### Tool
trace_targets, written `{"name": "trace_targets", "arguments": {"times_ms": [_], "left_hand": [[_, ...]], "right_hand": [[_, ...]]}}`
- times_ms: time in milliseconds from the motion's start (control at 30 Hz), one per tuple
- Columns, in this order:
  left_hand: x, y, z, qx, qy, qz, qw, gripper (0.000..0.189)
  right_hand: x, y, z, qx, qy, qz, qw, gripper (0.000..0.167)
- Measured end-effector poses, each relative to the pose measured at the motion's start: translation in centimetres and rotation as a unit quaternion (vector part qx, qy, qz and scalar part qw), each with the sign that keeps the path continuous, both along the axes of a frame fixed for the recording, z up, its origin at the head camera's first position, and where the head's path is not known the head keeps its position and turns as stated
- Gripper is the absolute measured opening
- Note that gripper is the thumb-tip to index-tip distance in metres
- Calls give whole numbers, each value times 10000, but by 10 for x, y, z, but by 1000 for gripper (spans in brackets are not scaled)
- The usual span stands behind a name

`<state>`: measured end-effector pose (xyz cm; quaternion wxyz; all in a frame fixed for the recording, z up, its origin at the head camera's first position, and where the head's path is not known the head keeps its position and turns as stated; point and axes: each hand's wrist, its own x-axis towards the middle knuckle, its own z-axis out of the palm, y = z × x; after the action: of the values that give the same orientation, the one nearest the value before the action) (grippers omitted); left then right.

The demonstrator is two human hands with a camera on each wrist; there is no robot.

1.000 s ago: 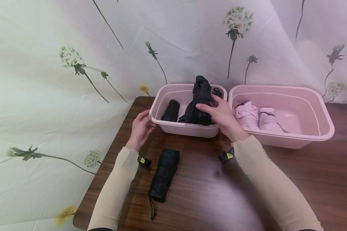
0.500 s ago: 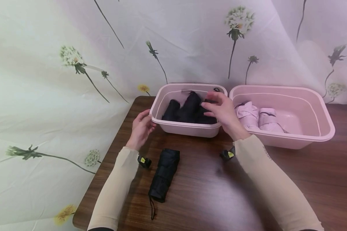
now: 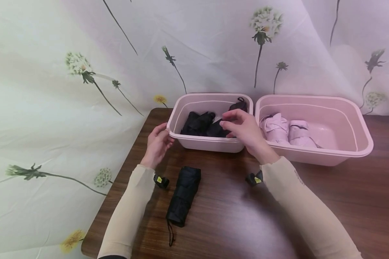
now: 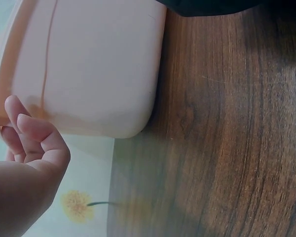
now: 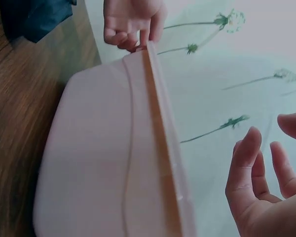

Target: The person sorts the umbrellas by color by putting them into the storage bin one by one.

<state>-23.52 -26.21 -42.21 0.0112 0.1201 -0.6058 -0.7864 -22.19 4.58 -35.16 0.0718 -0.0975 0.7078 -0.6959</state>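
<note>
My left hand [image 3: 157,145] pinches the left corner rim of the smaller pink bin [image 3: 210,145], thumb over the edge and fingers beneath. In the left wrist view the curled fingers [image 4: 37,129] sit against the bin's side. Several black folded umbrellas [image 3: 197,123] lie in this bin, partly hidden by its front wall and my right hand. The right hand [image 3: 243,129] hovers over the bin's right part, fingers loosely bent and apart. Nothing is between its thumb and fingers [image 5: 244,168] in the right wrist view. Another black folded umbrella [image 3: 184,196] lies on the table, its strap toward me.
To the right stands a larger pink bin [image 3: 356,153], close beside the smaller one, with two pale pink folded umbrellas [image 3: 275,127] inside. Both bins stand on the brown wooden table [image 3: 227,223], against a flower-print cloth [image 3: 210,43] at the back.
My right hand has let go of a black umbrella it held upright; the umbrellas now lie lower in the smaller bin. That hand is slightly lower and further left. The left hand stays at the rim.
</note>
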Motion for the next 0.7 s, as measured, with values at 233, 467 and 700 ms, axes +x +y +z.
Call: {"name": "trace_targets", "arguments": {"times_ms": [233, 467, 700], "left_hand": [[1, 0, 1, -37, -17, -3, 10000, 25], [2, 1, 2, -55, -40, -6, 10000, 26], [4, 1, 5, -118, -68, -65, 9999, 27]], "right_hand": [[21, -7, 16, 297, 715, 366, 9963, 30], [41, -16, 20, 618, 1334, 723, 9865, 25], [54, -24, 6, 1104, 2112, 1317, 9622, 29]]}}
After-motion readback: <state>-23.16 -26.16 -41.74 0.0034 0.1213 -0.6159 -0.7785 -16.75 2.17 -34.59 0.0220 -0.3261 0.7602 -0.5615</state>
